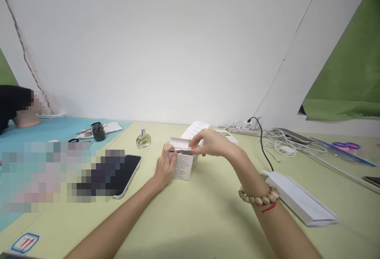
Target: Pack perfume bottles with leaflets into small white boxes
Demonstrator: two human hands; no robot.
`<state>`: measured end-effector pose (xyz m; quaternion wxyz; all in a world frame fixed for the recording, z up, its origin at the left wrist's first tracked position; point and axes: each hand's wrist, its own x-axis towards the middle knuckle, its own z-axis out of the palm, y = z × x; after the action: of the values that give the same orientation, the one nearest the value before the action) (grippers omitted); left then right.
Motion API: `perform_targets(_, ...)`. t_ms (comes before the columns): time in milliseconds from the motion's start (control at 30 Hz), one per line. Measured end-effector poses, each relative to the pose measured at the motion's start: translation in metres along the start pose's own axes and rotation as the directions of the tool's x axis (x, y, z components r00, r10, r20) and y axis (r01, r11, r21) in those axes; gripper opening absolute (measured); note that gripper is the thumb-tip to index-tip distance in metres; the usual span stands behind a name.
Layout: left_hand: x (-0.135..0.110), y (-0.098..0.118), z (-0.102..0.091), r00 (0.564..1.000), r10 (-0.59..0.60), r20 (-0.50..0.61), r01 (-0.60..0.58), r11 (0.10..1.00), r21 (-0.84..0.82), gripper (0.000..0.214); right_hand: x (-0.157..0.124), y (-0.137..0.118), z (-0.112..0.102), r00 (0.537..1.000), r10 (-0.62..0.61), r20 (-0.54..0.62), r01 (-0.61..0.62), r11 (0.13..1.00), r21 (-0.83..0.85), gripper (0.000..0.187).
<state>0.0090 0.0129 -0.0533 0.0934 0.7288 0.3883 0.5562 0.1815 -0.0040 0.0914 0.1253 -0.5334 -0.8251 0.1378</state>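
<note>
A small white box point(181, 168) w/ printed text stands ctr frame on the yellow-green table point(184, 227), top open, flap point(179, 143) raised. The L hand point(164, 166) grips the box's left side, thumb on the front, fingers at the top edge. The R hand point(215, 142), w/ bead bracelet point(259, 199) on its wrist, has thumb & fingertips at the flap's right end; can't tell if they pinch it. Glass bottle point(143, 140) stands left of ctr; phone point(130, 172) lies lower left; long white carton point(301, 199), lower right.
</note>
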Motion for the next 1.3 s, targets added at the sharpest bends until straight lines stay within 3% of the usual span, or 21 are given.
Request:
perform_targets(267,0.0,-0.001,-0.001,0.999,-0.029,0.031,0.031,0.998,-0.062,0.018,0.0,0.0,0.001,0.997,-0.018,0.077,0.02,1.0,-0.023,0.021)
perform_targets(533,0.006,0.016,-0.008,0.999,-0.031,0.018,0.033,0.99,-0.14,0.02,0.0,0.009,0.001,0.979,-0.008,0.203,-0.013,0.995,0.098,0.033)
perform_targets(733,0.006,0.02,-0.006,0.988,-0.152,0.024,0.153,0.958,-0.243,0.022,0.002,0.01,0.003,0.986,0.033,0.165,-0.044,0.997,0.064,0.03)
perform_targets(900,0.01,0.032,-0.007,0.973,-0.232,-0.022,0.204,0.893,-0.401,0.028,-0.004,0.007,-0.003,0.981,-0.044,0.189,0.021,0.992,0.124,0.03)
perform_targets(1067,0.015,0.035,-0.01,0.979,-0.204,-0.022,0.168,0.857,-0.486,0.034,0.005,0.015,-0.002,0.977,-0.182,0.114,0.147,0.954,0.261,0.027)
perform_targets(1133,0.016,0.032,-0.011,0.98,-0.199,-0.008,0.168,0.85,-0.499,0.036,0.012,0.021,0.002,0.975,-0.21,0.07,0.175,0.925,0.339,0.034)
perform_targets(1200,0.017,0.029,-0.011,0.976,-0.217,0.007,0.19,0.838,-0.512,0.039,0.017,0.025,0.006,0.982,-0.189,0.013,0.171,0.914,0.367,0.045)
perform_targets(1300,0.02,0.029,-0.013,0.974,-0.225,0.033,0.208,0.82,-0.533,0.045,0.021,0.028,0.012,0.981,-0.128,-0.148,0.165,0.948,0.273,0.059)
